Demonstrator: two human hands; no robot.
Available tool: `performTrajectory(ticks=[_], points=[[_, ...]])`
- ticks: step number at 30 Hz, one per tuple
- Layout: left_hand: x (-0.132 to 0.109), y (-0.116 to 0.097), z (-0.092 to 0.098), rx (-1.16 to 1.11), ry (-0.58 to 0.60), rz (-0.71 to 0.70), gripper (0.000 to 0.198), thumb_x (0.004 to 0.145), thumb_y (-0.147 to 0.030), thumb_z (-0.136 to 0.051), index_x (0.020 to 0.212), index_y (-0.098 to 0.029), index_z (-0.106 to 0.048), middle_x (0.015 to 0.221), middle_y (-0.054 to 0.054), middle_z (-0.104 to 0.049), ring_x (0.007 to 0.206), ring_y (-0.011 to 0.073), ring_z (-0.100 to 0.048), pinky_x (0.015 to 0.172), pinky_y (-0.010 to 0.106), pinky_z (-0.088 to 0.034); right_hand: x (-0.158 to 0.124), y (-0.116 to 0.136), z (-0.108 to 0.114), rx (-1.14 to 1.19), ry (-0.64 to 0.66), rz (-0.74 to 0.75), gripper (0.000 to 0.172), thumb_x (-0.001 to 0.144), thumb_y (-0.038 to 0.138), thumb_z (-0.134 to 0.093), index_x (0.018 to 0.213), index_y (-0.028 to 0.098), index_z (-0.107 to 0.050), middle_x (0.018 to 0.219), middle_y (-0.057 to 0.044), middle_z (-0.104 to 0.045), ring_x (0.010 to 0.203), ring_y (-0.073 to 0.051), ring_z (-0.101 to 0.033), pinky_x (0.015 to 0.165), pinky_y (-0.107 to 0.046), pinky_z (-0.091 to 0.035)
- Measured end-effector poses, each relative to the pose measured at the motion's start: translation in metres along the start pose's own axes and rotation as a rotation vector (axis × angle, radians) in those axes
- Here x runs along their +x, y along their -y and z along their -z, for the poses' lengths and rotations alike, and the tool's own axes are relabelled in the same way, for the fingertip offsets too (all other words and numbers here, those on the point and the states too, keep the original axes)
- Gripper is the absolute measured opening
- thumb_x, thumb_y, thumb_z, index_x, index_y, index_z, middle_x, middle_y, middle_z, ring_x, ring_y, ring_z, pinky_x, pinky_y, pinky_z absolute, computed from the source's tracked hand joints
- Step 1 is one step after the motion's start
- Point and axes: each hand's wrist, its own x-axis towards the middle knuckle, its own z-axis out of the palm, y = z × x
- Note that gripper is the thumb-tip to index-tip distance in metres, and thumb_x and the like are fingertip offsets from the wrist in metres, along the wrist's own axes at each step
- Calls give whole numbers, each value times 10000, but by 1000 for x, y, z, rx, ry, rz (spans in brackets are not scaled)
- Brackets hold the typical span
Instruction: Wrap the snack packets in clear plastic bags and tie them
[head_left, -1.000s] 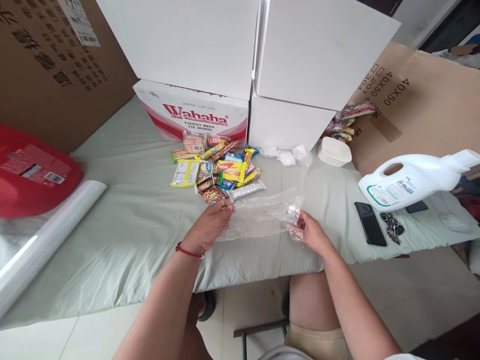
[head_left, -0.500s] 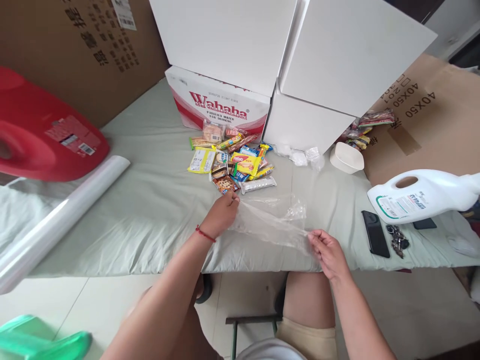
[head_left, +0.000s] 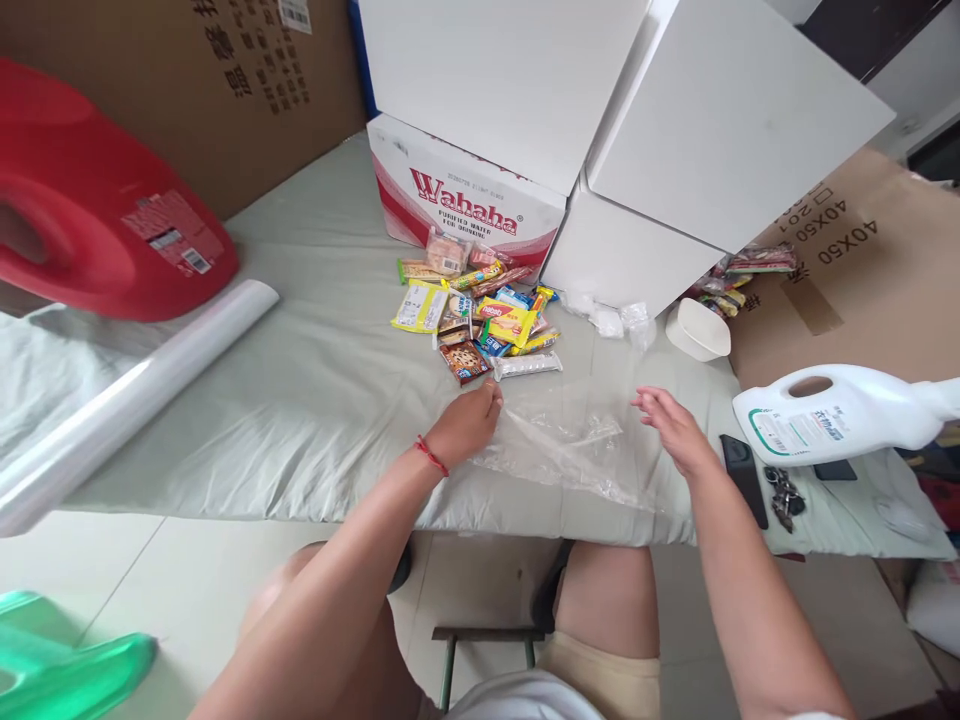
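My left hand [head_left: 474, 420], with a red cord at its wrist, pinches the upper left edge of a clear plastic bag [head_left: 570, 455]. The thin bag lies spread and wrinkled over the green cloth near the front edge. To its right my right hand [head_left: 671, 425] is raised with fingers stretched out and apart, holding nothing I can make out. Just beyond my left hand is a pile of packaged snacks: a brown cookie packet [head_left: 465, 362], a white wrapped bar [head_left: 527, 365], a yellow nabati packet [head_left: 506, 322] and several others.
A Wahaha carton [head_left: 465, 205] and white boxes [head_left: 510, 80] stand behind the snacks. Crumpled clear plastic [head_left: 607, 318] and a white container [head_left: 697, 330] are right of them. Rightward lie a white jug [head_left: 840, 410], phone [head_left: 746, 480] and keys [head_left: 784, 497]; leftward, a plastic roll [head_left: 150, 395] and red jug [head_left: 112, 210].
My right hand has let go of the bag's right corner and moved up, its fingers opening. The bag's right side has sunk onto the cloth. My left hand keeps its pinch.
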Motion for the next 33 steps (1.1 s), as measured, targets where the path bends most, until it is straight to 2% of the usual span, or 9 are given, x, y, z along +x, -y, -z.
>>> performTrajectory(ticks=[2, 6, 12, 15, 18, 21, 24, 28, 33], points=[[1, -2, -3, -1, 24, 0, 198, 1019, -220, -334, 1039, -189, -529, 931, 90, -699, 878, 248, -660, 774, 345, -448, 27, 8, -21, -42, 150, -48, 624, 826, 715, -669, 1250, 257, -658, 1193, -119, -731, 1142, -280, -662, 979, -429, -509], [-1, -5, -7, -18, 71, 18, 184, 1037, -247, -357, 1055, -187, -530, 923, 80, -709, 884, 241, -677, 743, 326, -425, 52, 17, -44, -25, 456, -66, 627, 657, 586, -866, 1121, 192, -715, 893, -48, -747, 866, -222, -685, 855, -377, -519], [-11, -10, -17, 12, 136, 53, 493, 982, -606, -513, 1194, -161, -530, 891, 79, -731, 871, 273, -704, 693, 323, -437, 79, 30, -42, 128, 356, 9, 429, 594, 494, -885, 853, 186, -734, 834, -26, -716, 798, -172, -638, 777, -321, -511], [-22, -22, -28, 163, 136, 121, 552, 967, -560, -570, 1304, -124, -534, 997, 132, -745, 964, 314, -722, 736, 347, -489, 91, 37, -53, 143, 307, 47, 389, 629, 503, -860, 809, 197, -701, 795, -19, -683, 741, -172, -639, 700, -310, -527], [-35, -32, -44, 325, 41, 209, 616, 1009, -472, -516, 1483, -85, -449, 1068, 182, -734, 932, 329, -738, 747, 397, -540, 95, 43, -73, 80, 295, 180, 369, 755, 551, -766, 862, 204, -700, 780, -12, -672, 637, -162, -623, 613, -297, -513], [-48, -33, -61, 497, -249, 41, 643, 997, -287, -546, 1601, -182, -353, 1420, 238, -592, 1208, 363, -659, 945, 493, -532, 93, 49, -93, -45, 305, 439, 353, 881, 545, -658, 931, 204, -739, 842, -27, -707, 643, -160, -626, 628, -291, -500], [-55, -27, -75, 573, -430, -243, 662, 978, -137, -499, 1602, -318, -372, 1612, 166, -444, 1510, 378, -381, 1170, 641, -330, 91, 58, -111, -133, 353, 681, 330, 944, 497, -624, 950, 204, -775, 954, -59, -759, 833, -193, -691, 787, -301, -516], [-58, -18, -92, 644, -328, -534, 526, 994, -150, -431, 1495, -275, -532, 1688, 69, -357, 1601, 304, -194, 1259, 651, -170, 99, 69, -129, -207, 369, 820, 316, 1006, 437, -566, 1010, 209, -784, 993, -73, -784, 899, -205, -711, 828, -300, -507], [-73, -17, -109, 712, -234, -664, 488, 997, -144, -393, 1445, -190, -578, 1684, 73, -366, 1598, 263, -218, 1268, 584, -241, 118, 72, -140, -310, 252, 893, 309, 1017, 413, -562, 1007, 205, -790, 967, -81, -785, 888, -207, -707, 801, -286, -481]])
